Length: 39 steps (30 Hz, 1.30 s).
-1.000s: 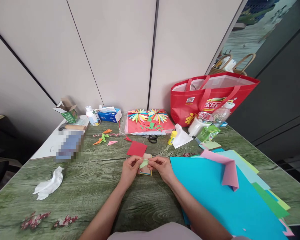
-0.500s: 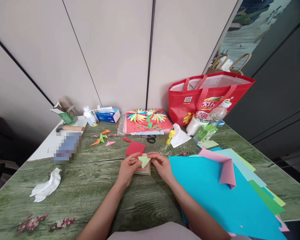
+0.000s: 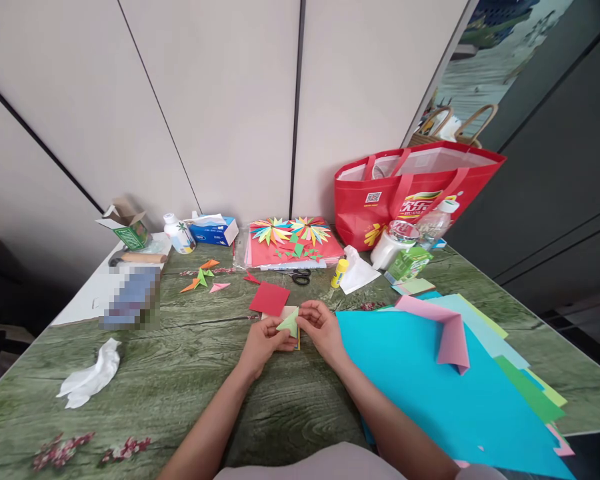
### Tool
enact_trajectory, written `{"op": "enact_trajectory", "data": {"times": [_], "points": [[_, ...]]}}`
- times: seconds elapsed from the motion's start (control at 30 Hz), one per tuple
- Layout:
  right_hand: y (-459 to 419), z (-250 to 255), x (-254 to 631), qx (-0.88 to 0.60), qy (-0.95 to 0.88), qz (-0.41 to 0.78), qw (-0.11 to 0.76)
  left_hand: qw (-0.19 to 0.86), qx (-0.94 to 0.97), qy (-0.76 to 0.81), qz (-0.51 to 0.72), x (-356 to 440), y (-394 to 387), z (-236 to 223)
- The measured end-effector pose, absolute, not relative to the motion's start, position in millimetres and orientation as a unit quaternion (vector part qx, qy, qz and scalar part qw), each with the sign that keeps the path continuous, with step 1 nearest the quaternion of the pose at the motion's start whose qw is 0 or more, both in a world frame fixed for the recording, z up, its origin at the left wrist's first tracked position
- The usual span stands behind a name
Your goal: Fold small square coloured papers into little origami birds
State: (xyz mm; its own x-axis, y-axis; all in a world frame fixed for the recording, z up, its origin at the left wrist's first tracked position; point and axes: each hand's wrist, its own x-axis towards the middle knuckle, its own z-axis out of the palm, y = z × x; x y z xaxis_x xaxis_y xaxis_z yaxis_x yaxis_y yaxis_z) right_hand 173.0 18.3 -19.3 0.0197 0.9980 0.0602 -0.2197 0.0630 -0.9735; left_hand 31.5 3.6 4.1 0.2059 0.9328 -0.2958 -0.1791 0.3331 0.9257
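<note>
A small light green folded paper [image 3: 289, 323] is held between both hands, over the middle of the table. My left hand [image 3: 266, 342] pinches its lower left side with thumb and fingers. On the other side, my right hand [image 3: 322, 328] grips its right edge between thumb and fingertips. Below the hands lies a small stack of square paper [image 3: 297, 345], mostly hidden by my fingers. A red paper square [image 3: 270, 299] rests just beyond them. Several small folded pieces in orange, green and pink [image 3: 202, 279] lie to the far left.
Large blue sheets [image 3: 410, 380] cover the right side, with a folded pink strip [image 3: 452, 330] on top. At the back are scissors [image 3: 301, 276], a yellow glue stick [image 3: 339, 273], a decorated red paper pack [image 3: 295, 249] and a red bag [image 3: 415, 193]. Crumpled tissue [image 3: 93, 377] lies left.
The light green paper has turned in my fingers, its point now slanting up to the right. My left fingers have moved lower on it. The view has shifted slightly.
</note>
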Motion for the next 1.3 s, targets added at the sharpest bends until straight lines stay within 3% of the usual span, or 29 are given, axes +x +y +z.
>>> {"op": "enact_trajectory", "data": {"times": [0.3, 0.77, 1.0, 1.3], "points": [[14.5, -19.3, 170.5, -0.423, -0.536, 0.506, 0.526, 0.654, 0.358, 0.462, 0.48, 32.2, 5.2, 3.2], [12.9, -21.3, 168.2, -0.437, -0.557, 0.492, 0.506, 0.633, 0.386, 0.489, 0.46, 32.0, 4.6, 6.7], [15.0, -24.2, 172.5, -0.452, -0.606, 0.427, 0.497, 0.619, 0.423, 0.492, 0.443, 28.3, 5.1, 10.3], [14.6, -22.2, 167.8, -0.431, -0.495, 0.568, 0.495, 0.613, 0.419, 0.485, 0.462, 26.4, 6.5, 8.9]]}}
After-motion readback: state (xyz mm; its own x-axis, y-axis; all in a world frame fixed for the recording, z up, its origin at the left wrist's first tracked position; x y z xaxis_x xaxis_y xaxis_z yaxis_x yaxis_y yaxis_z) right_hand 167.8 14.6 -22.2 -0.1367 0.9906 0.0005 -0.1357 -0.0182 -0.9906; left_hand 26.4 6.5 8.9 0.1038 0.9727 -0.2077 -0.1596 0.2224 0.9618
